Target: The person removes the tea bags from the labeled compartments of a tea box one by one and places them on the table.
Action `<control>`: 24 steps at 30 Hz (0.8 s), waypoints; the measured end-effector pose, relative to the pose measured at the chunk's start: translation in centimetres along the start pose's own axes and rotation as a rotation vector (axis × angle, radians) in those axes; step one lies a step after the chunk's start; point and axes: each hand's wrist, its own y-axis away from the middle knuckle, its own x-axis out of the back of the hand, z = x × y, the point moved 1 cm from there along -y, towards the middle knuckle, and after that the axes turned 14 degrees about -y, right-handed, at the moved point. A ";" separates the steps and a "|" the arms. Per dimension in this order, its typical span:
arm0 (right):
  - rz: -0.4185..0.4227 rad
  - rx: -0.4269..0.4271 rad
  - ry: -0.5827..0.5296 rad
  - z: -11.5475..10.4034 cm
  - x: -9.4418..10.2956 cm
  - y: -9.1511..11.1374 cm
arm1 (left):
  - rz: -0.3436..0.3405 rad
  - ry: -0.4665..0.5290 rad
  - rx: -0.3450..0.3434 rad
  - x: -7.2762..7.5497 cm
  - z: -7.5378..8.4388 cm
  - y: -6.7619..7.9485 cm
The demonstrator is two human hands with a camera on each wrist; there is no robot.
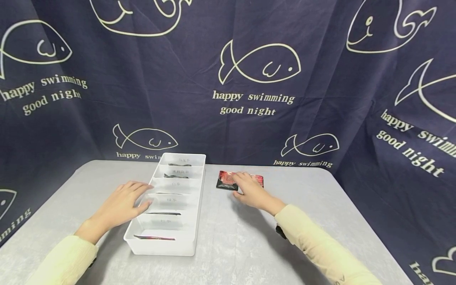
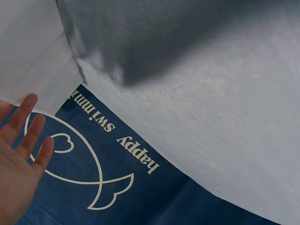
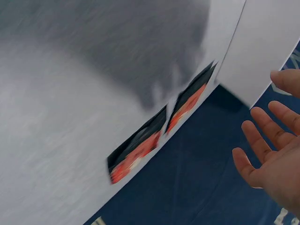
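Note:
A white divided box [image 1: 162,248] with tea labels stands left of centre. At its left rim is my left hand [image 1: 119,204], thumb and fingers apart, reaching slightly over the edge; the left wrist view shows these fingers loosely extended beside the box wall. Two red and black tea sachets lie side by side near the table's back edge, the left sachet [image 1: 226,183] and the right sachet [image 3: 192,98]. My right hand [image 1: 253,192] hovers over them, partly covering both in the head view. Its fingers are spread and hold nothing in the right wrist view.
Each compartment of the box holds thin packets, such as a dark packet [image 1: 176,176] near the back and a reddish packet [image 1: 154,238] at the front. A grey table [image 1: 228,253] carries everything. Dark blue fish-print cloth [image 1: 249,134] hangs behind and at the sides.

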 end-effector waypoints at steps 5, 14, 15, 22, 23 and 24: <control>-0.041 0.069 -0.023 -2.1 -0.5 -0.1 | -0.006 -0.004 0.003 0.1 0.1 0.0; -0.082 0.189 -0.003 -5.7 -0.9 -0.3 | -0.008 -0.003 0.004 0.1 0.1 0.0; -0.084 0.202 0.005 -6.0 -0.9 -0.4 | -0.007 -0.003 0.003 0.1 0.1 0.0; -0.084 0.287 0.031 -8.2 -0.9 -0.4 | -0.007 0.000 0.007 0.0 0.0 0.1; -0.084 0.298 0.032 -8.5 -0.9 -0.4 | -0.008 -0.001 0.008 -0.1 0.0 0.1; -0.086 0.307 0.033 -8.8 -1.0 -0.5 | -0.008 -0.001 0.009 -0.1 0.0 0.1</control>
